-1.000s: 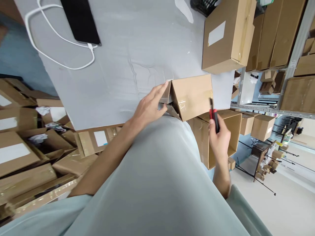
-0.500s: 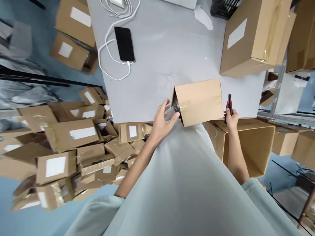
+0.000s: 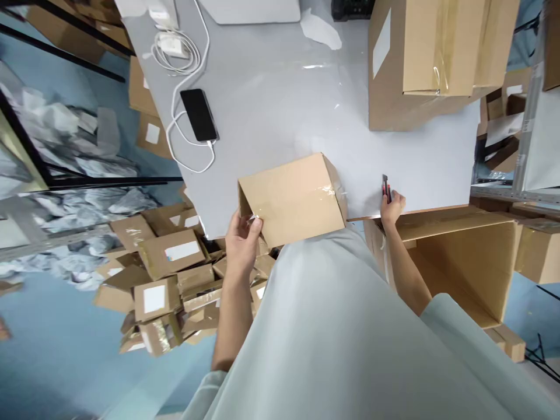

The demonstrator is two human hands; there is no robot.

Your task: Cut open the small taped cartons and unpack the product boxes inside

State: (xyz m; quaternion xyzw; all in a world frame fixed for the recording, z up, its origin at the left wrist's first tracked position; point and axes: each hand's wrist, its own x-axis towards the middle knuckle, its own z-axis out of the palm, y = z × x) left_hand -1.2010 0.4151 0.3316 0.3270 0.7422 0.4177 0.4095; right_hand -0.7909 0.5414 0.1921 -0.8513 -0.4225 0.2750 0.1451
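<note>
A taped brown cardboard box (image 3: 293,198) lies at the near edge of the grey table (image 3: 271,99). My left hand (image 3: 243,242) grips its left open end, fingers curled over the edge. A red and black utility knife (image 3: 385,188) rests at the table's near edge to the right of the box, with my right hand (image 3: 391,207) closed around its handle.
A large taped carton (image 3: 420,58) stands at the table's back right. A black phone (image 3: 199,115) on a white cable lies at the left. An open big carton (image 3: 472,256) sits on the floor right; several small parcels (image 3: 166,274) are piled on the floor left.
The box has slid left along the table edge and turned. My left hand went from its opening to gripping its left end. My right hand lowered the knife onto the table.
</note>
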